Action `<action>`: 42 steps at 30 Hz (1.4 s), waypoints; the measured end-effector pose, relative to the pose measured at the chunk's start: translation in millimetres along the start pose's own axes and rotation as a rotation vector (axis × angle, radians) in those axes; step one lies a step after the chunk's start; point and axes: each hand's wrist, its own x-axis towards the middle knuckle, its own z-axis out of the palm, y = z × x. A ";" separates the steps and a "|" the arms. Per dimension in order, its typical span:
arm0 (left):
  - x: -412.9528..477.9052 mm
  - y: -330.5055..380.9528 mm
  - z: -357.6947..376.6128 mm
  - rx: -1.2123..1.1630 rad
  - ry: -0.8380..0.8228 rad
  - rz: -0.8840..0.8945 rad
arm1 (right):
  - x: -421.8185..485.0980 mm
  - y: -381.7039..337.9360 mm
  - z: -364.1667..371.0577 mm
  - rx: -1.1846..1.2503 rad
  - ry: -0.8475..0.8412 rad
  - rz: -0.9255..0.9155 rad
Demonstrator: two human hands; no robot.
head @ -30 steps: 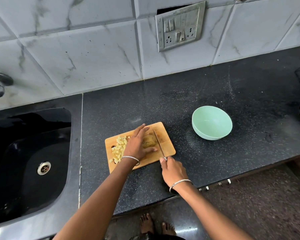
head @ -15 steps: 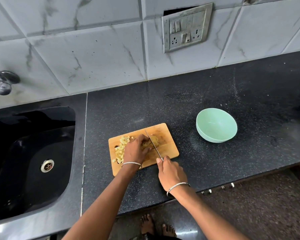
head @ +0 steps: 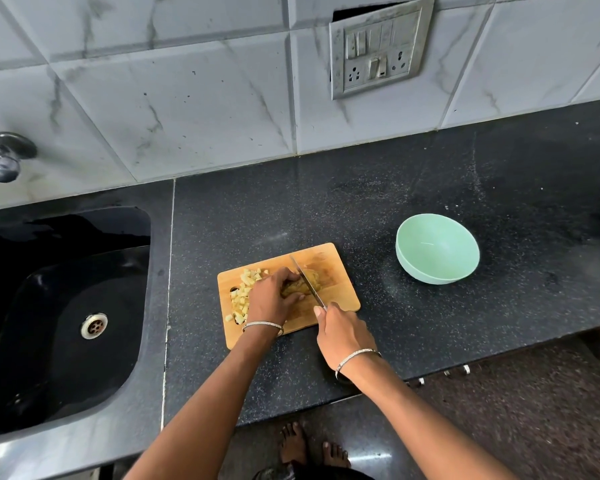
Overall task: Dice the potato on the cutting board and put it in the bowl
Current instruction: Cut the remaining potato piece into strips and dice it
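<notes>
A wooden cutting board (head: 340, 292) lies on the black counter. An uncut piece of potato (head: 297, 288) sits at its middle, and my left hand (head: 272, 297) grips it from the left with curled fingers. A heap of pale potato dice (head: 243, 296) lies on the board's left side, partly hidden by that hand. My right hand (head: 343, 336) holds a knife (head: 305, 280) by the handle, its blade lying across the potato right beside my left fingers. The mint-green bowl (head: 437, 249) stands empty to the right of the board.
A black sink (head: 59, 317) with a steel drain is set into the counter at the left, with a tap (head: 0, 157) above it. A switch and socket plate (head: 378, 50) hangs on the tiled wall. The counter's front edge runs just below my wrists.
My left hand's fingers have curled round the potato. The knife has shifted left from the board's right part onto the potato.
</notes>
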 end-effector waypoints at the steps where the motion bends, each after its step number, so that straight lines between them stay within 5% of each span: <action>1: 0.6 -0.2 0.0 -0.008 0.002 -0.005 | -0.9 -0.2 0.2 -0.006 0.002 0.002; 42: 1.3 -8.3 3.6 -0.017 0.023 0.005 | 0.6 3.7 26.3 -0.073 -0.080 0.133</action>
